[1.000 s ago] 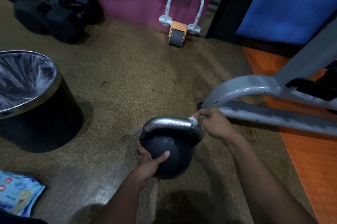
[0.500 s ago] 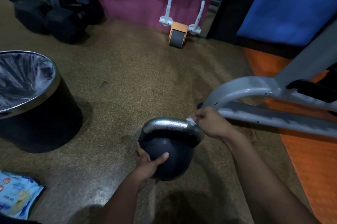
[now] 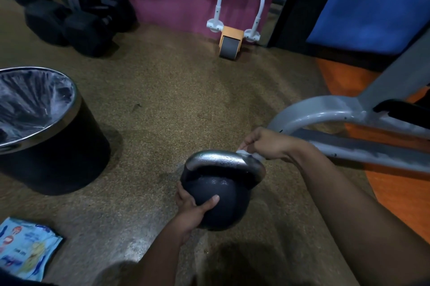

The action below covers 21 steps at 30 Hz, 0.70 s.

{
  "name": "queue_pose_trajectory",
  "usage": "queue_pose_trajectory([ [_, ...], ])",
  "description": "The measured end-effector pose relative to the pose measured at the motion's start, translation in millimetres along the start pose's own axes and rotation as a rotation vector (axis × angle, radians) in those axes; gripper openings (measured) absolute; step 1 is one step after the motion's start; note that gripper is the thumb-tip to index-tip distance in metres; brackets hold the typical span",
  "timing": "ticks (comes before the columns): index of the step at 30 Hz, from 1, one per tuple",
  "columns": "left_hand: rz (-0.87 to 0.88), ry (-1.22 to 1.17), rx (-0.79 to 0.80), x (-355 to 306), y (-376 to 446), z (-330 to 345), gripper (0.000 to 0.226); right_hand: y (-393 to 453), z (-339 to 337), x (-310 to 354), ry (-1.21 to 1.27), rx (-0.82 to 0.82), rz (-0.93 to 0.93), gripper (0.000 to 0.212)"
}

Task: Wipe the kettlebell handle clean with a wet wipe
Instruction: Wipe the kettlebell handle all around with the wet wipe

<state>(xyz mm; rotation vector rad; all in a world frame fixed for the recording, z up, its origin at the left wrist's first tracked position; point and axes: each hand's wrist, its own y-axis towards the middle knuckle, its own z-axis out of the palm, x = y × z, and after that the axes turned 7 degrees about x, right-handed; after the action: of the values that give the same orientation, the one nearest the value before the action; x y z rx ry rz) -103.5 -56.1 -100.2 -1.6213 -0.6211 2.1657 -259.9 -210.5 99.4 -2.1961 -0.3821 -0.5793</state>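
Note:
A dark kettlebell lies tilted on the speckled brown floor, its shiny metal handle arching over the top with wet droplets on it. My left hand grips the ball from the near left side, thumb across its front. My right hand holds a small white wet wipe bunched in curled fingers, pressed against the right end of the handle. Most of the wipe is hidden in the fist.
A black bin with a steel rim and a plastic liner stands at the left. A blue wet-wipe packet lies near the bottom left. A grey machine frame runs along the right over an orange floor. An ab roller and black weights sit by the back wall.
My right hand with the wipe has slid a little along the right end of the handle. My left hand keeps its hold on the ball.

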Motion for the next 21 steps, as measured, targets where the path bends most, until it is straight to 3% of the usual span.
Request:
queue_pose_trajectory([
  [7, 0.015, -0.029, -0.016, -3, -4, 2, 0.155, 13, -13, -3, -0.099, 0.17, 0.078, 0.023],
  [12, 0.037, -0.019, -0.032, 0, -3, 2, 0.139, 16, -23, 2, 0.099, 0.246, 0.052, 0.023],
  [21, 0.048, 0.0, -0.041, 0, -2, 2, 0.139, 25, -17, 2, 0.219, 0.362, 0.104, 0.026],
])
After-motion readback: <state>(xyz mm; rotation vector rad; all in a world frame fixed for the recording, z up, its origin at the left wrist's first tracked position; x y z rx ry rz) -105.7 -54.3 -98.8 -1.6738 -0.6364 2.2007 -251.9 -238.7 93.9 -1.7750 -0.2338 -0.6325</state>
